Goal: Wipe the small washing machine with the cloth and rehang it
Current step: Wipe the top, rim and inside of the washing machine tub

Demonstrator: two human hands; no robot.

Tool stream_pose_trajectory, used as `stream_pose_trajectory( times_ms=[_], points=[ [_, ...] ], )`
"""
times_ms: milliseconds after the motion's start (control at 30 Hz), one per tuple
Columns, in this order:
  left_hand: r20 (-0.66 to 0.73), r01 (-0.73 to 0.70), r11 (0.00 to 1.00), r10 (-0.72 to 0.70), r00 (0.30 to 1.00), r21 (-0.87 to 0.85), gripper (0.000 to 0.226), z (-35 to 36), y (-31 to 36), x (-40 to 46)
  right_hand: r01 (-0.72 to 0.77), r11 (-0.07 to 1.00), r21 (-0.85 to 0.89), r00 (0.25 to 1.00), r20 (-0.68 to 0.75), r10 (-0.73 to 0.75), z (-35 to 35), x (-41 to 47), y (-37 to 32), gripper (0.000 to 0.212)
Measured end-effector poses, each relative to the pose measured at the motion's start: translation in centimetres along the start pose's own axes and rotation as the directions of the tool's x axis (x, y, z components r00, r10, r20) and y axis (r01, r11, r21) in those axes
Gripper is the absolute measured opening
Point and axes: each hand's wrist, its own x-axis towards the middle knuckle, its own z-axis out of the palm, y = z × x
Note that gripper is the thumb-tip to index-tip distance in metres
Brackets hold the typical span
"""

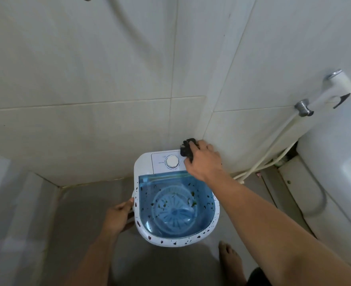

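Washing machine: a small white plastic washing machine (176,200) with a translucent blue lid stands on the grey floor (83,205), in the corner of the pale tiled walls (77,89).
Lid and rim: dark specks dot the white rim and the blue lid; a ribbed round drum shows through the lid.
Control panel: a white round dial (171,161) sits on the back panel, just left of the cloth.
Cloth: a crumpled dark cloth (187,148) lies on the machine's back right corner, close against the wall.
Right hand: the right hand (204,161) holds the cloth, fingers curled over it and pressing it down on that corner.
Left hand: the left hand (119,214) grips the machine's left side, fingers curled round the edge.
Surroundings: a white toilet (335,162) stands to the right, with a white spray nozzle (323,96) and hose (273,147) on the wall beside it; a bare foot (230,259) rests on the floor near the machine's front.
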Motion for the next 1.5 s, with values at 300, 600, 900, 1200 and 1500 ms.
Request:
stream_pose_trajectory(
  times_ms=[300, 600, 900, 1200, 1500],
  points=[
    [-0.004, -0.02, 1.0, 0.02, 1.0, 0.016, 0.017, -0.1, -0.2, -0.1, 0.135, 0.983, -0.122, 0.972, -0.176, -0.156, 3.6, -4.3, 2.4, 0.052],
    [-0.006, 0.011, 0.999, -0.01, 1.0, 0.039, 0.025, -0.2, -0.4, 0.3, -0.076, 0.969, 0.235, 0.997, 0.007, 0.076, 0.8, -0.1, 1.4, 0.048],
    [-0.028, 0.019, 0.998, -0.017, 0.999, 0.058, 0.028, -0.1, -0.6, 0.8, -0.207, 0.823, 0.529, 0.978, 0.135, 0.159, -1.0, 1.0, 4.9, 0.038],
    [-0.017, 0.015, 0.993, -0.013, 1.0, 0.117, 0.021, -0.2, -0.2, 0.4, -0.35, 0.911, 0.219, 0.902, 0.343, 0.264, 0.1, -3.7, 10.5, 0.03],
    [-0.027, 0.028, 0.985, -0.024, 0.999, 0.168, 0.031, -0.2, -0.1, 0.8, -0.13, 0.868, 0.479, 0.991, 0.031, 0.131, -2.3, -0.2, 3.9, 0.039]
  ],
)
